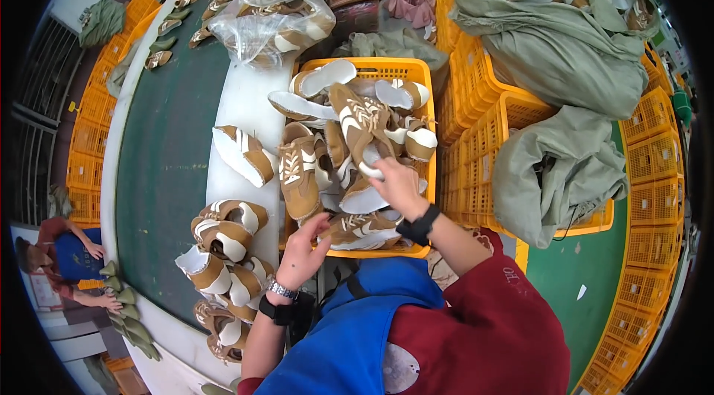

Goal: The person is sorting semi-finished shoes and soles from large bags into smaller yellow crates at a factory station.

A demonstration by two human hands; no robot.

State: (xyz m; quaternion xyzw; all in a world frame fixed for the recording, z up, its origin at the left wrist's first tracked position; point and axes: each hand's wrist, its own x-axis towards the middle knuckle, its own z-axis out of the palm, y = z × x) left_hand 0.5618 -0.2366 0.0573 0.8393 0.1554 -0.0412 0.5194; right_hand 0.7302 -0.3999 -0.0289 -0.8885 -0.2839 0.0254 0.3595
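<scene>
My right hand point(399, 188) is closed on the heel end of a brown shoe upper point(361, 118) with white stripes and laces, tilted with its toe away from me. It is above a yellow plastic crate point(416, 66) piled with similar shoe uppers, several showing white undersides. At the crate's near left corner is my left hand point(299, 255), thumb and fingers apart, with nothing seen between them. Its fingertips are beside a brown upper point(363, 231) at the crate's near edge and below the toe of another laced upper point(299, 175).
Left of the crate, loose shoe uppers point(227, 235) lie along the white edge of a green conveyor belt point(167, 149). A clear plastic bag of shoes point(275, 19) stands farther back. Stacked yellow crates point(480, 164) with grey-green cloth sacks point(561, 172) rise at right. Another person point(71, 254) works at far left.
</scene>
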